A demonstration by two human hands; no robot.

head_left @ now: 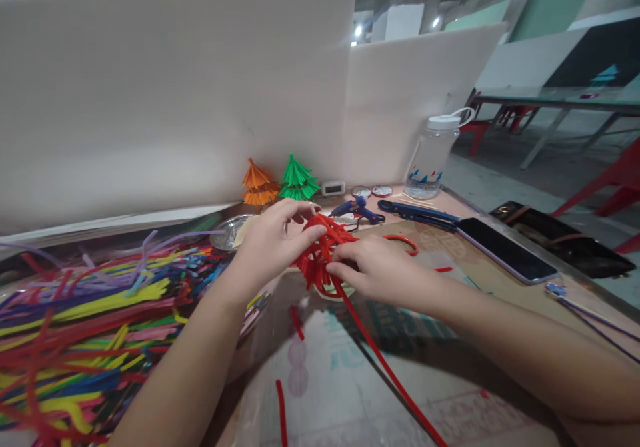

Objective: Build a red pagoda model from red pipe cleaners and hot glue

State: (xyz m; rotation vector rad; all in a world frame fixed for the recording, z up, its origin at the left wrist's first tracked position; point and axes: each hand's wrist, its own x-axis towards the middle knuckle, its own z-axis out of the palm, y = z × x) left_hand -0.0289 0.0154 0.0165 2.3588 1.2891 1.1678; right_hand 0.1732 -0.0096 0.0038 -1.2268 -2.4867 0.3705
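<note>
Both hands meet at a red pipe-cleaner piece [316,266] made of many folded loops, held up over the table's middle. My left hand [280,237] grips its upper left side between thumb and fingers. On the right side, my right hand [367,267] pinches a long red strip [383,360] where it meets the piece; the strip hangs toward the bottom right. Short red offcuts [281,410] lie on the plastic-covered tabletop below.
Colourful pipe cleaners [100,327] pile up at left. Behind stand orange [259,182] and green [297,179] small trees. A blue glue gun [357,208], red-handled scissors [405,242], a bottle [431,157], blue pliers [420,212] and a phone [507,249] lie rightward.
</note>
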